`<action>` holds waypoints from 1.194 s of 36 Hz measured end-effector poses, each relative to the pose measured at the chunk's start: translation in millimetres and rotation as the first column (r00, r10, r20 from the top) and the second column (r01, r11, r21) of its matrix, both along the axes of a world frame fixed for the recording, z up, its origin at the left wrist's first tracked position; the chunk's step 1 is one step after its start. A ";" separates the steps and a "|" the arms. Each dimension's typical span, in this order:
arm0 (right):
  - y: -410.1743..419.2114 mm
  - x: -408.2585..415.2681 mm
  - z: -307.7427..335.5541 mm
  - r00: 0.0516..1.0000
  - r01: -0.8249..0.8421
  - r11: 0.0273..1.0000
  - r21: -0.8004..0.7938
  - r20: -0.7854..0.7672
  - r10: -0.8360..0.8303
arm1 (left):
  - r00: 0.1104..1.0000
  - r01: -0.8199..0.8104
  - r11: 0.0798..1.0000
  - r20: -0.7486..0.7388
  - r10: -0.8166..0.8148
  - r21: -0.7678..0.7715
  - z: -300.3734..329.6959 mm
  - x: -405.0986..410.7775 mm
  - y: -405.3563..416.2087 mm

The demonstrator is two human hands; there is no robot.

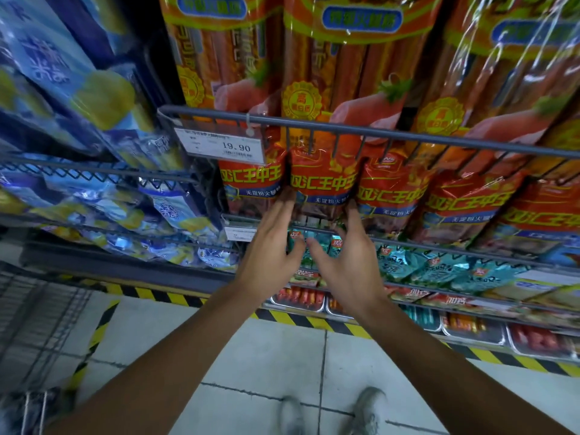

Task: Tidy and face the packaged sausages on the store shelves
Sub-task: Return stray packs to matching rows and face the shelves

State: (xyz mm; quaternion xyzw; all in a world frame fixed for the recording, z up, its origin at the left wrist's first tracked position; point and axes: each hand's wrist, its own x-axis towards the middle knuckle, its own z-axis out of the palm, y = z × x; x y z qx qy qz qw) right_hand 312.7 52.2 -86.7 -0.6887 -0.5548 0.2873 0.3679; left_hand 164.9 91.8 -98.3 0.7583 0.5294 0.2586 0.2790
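Note:
A row of red sausage packs stands behind a grey wire shelf rail [439,135]. My left hand [271,249] and my right hand [348,262] reach up with straight fingers on either side of the second red pack [320,183]. The fingertips of both hands touch its lower edges, and neither hand curls round it. More red packs [464,208] stand in line to the right, and one [251,183] to the left. Tall orange sausage packs [354,58] fill the shelf above.
A price tag reading 19.90 [219,146] hangs from the rail at left. Blue and yellow packs [78,98] fill the left shelves. Teal packs [439,265] and trays of sausages [470,328] sit on lower shelves. Yellow-black tape [314,321] edges the tiled floor.

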 end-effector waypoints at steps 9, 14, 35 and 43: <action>-7.7 31.9 -2.6 0.990 -0.076 0.994 0.075 0.127 0.066 | 0.998 0.047 0.976 -0.043 -0.038 0.214 4.8 -15.9 6.7; -13.0 59.6 -5.8 0.905 -0.157 0.942 0.298 0.424 0.017 | 0.943 0.122 0.906 -0.332 0.021 0.405 -4.6 -17.6 12.9; -56.8 185.3 14.6 0.739 -0.105 0.994 0.008 0.670 0.073 | 0.889 0.366 0.851 -0.412 -0.200 0.376 -3.7 81.2 -5.5; -70.1 194.2 36.9 0.836 -0.104 0.982 -0.159 0.521 0.173 | 0.861 0.378 0.883 -0.456 -0.225 0.278 -0.6 97.2 -2.7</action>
